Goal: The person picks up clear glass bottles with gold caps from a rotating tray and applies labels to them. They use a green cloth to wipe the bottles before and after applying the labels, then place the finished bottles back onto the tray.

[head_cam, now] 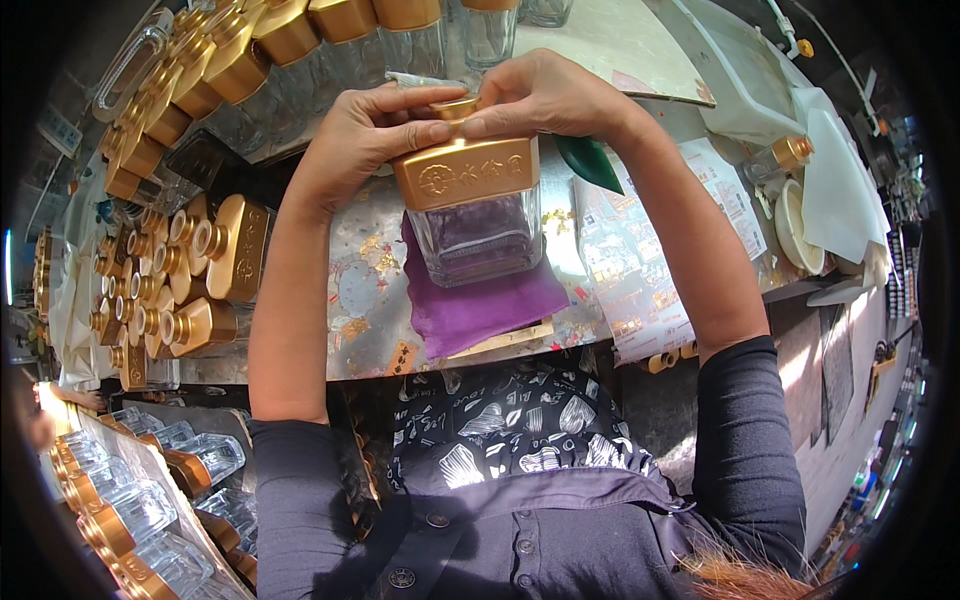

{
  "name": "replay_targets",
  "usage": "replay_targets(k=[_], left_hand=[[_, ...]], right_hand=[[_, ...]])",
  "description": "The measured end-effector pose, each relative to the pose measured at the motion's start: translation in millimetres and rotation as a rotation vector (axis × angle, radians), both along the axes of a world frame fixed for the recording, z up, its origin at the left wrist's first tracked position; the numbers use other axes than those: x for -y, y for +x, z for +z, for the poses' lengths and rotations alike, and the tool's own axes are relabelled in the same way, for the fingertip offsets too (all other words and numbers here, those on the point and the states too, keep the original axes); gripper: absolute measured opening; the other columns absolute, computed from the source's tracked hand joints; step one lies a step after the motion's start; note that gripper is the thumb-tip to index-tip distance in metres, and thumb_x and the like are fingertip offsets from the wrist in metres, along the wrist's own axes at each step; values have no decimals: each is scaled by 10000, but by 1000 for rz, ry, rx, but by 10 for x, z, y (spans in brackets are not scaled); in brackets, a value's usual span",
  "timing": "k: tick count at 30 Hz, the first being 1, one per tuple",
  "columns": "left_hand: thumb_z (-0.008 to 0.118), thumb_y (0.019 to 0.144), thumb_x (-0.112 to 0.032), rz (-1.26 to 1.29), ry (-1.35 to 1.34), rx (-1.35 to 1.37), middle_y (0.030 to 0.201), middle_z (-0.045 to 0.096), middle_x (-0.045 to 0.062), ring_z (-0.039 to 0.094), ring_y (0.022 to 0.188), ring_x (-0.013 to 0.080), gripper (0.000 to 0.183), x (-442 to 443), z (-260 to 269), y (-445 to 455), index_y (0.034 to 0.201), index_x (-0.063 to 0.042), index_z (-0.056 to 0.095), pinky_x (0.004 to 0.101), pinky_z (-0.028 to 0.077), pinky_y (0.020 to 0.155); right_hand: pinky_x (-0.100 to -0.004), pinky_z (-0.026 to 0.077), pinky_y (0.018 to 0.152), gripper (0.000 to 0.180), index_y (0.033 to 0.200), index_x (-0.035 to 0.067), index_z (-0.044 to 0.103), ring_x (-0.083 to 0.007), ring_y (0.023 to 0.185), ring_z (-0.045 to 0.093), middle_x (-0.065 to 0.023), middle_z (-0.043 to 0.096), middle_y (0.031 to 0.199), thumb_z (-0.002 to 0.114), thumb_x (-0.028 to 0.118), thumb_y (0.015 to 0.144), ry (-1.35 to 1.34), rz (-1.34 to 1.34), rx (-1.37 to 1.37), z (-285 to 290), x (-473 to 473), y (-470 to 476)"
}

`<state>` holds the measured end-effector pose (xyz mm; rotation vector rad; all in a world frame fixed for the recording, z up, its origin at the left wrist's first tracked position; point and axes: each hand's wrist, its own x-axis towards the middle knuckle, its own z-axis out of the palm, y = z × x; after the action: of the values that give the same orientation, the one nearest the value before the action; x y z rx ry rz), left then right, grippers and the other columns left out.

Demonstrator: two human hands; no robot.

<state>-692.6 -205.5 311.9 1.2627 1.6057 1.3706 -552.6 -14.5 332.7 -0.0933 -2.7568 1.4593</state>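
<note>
A glass bottle (480, 232) with a gold-coated upper half and a clear lower half stands before me on a folded purple cloth (487, 311). Raised writing and an emblem mark its gold band. My left hand (390, 120) holds the left side of the bottle's gold neck, thumb on the shoulder. From the other side my right hand (544, 97) pinches at the neck, its thumb close to the left one. Some of the fingertips are hidden behind the neck. Behind my left fingers shows the edge of a whitish strip (426, 79), which I cannot identify.
Similar gold-topped bottles (240, 71) stand in rows at the back left; more lie stacked (187, 277) at the left. Below are bottles in partitions (135, 510). At the right are a printed sheet (637, 262), a green pointed object (589, 161), a white bowl (796, 225) and a translucent bin (750, 82).
</note>
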Motion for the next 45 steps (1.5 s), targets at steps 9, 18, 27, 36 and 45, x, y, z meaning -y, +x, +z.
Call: replay_targets(k=[9,18,27,36,45], left_hand=[[672,868,-125,-55,20,-14,1039,667,40,593,951,85,348,-11,-69,-99,1208,-62,644,218,471,837],[661,878,-147,-53,49,2,1091,661,32,581,989,96,367,-19,-143,-131,1236,-74,627,239,461,876],[747,800,-147,10,27,73,955,686,40,625,858,97,364,-37,-96,-75,1157,-109,685,227,504,785],[712,834,-137,35,42,41,976,681,44,617,874,90,336,-44,-117,-47,1164,-88,676,215,495,786],[671,874,-162,-10,44,73,1038,671,47,606,937,96,337,-36,-159,-112,1198,-72,652,227,485,824]], right_hand=[[-210,401,587,309,872,20,693,-57,683,520,23,598,739,740,320,817,-159,29,31,-136,-93,-16],[-184,334,490,237,955,68,725,-14,593,458,61,600,731,722,282,852,-333,25,36,-219,-177,7],[-186,365,521,273,892,29,698,-29,638,487,39,594,732,723,296,839,-252,7,64,-163,-135,-22],[-198,420,600,249,877,29,682,-41,698,526,34,604,760,729,270,835,-216,25,62,-186,-128,-53],[-192,362,522,289,848,59,702,-31,616,492,47,587,690,756,340,809,-258,45,57,-203,-163,-54]])
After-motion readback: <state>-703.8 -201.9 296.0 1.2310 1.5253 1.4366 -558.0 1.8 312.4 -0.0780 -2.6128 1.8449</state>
